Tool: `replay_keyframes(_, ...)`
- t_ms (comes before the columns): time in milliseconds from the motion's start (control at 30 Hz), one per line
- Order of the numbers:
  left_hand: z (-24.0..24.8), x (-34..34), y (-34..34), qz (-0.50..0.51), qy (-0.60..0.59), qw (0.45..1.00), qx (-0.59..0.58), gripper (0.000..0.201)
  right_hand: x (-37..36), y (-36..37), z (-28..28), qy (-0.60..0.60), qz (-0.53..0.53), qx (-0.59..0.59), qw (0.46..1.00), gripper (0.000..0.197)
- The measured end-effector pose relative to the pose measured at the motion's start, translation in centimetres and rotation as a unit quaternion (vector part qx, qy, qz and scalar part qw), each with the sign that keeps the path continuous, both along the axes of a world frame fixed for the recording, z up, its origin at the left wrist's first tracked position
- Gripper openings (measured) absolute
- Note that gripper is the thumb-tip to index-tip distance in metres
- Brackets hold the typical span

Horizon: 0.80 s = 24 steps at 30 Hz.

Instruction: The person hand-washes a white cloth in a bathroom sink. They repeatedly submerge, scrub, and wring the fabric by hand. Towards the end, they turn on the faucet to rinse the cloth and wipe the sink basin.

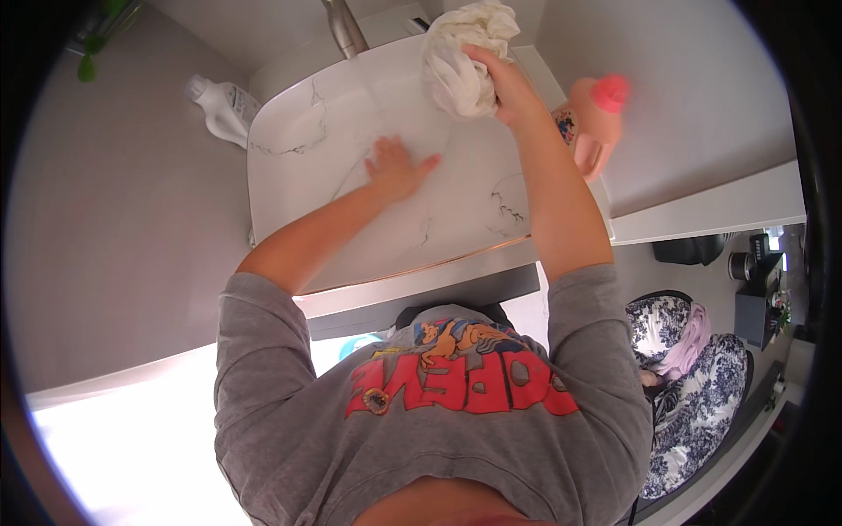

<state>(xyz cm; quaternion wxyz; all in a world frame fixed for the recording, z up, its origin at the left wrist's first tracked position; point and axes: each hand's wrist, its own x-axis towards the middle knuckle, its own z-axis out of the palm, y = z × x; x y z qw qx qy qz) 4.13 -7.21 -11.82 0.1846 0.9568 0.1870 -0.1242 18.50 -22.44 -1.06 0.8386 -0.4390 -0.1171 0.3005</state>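
Note:
A bunched-up white cloth (469, 61) hangs over the sink's far right rim, gripped in my right hand (507, 86). The fingers on its far side are hidden by the folds. My left hand (395, 168) is over the middle of the sink, fingers spread and slightly blurred, with nothing in it. The sink (294, 188) is a wide white basin with dark marble-like veins. Whether my left palm touches its bottom I cannot tell. A brushed metal faucet (345, 31) stands at the far edge, pointing into the basin.
A white bottle (224, 111) stands left of the sink. On the right is a peach-coloured jug (601, 123) with a pink cap, close to my right forearm. Grey walls flank both sides. Behind at right lies a dark-and-white floral fabric (706, 412).

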Motion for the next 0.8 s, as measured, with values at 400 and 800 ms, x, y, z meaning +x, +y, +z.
replay_keyframes(400, 0.7, 4.8, -12.5, -0.333, -0.141, 0.927, 0.103, 0.073, 0.8, -0.9, 0.5, 0.054, -0.048, 0.011, 0.997, 0.043)
replay_keyframes(800, 1.6, 10.2, -1.9, 0.004, 0.01, 0.976, 0.216, 0.083, -0.4, -0.3, 1.0, 0.022, -0.013, -0.008, 1.0, 0.043)
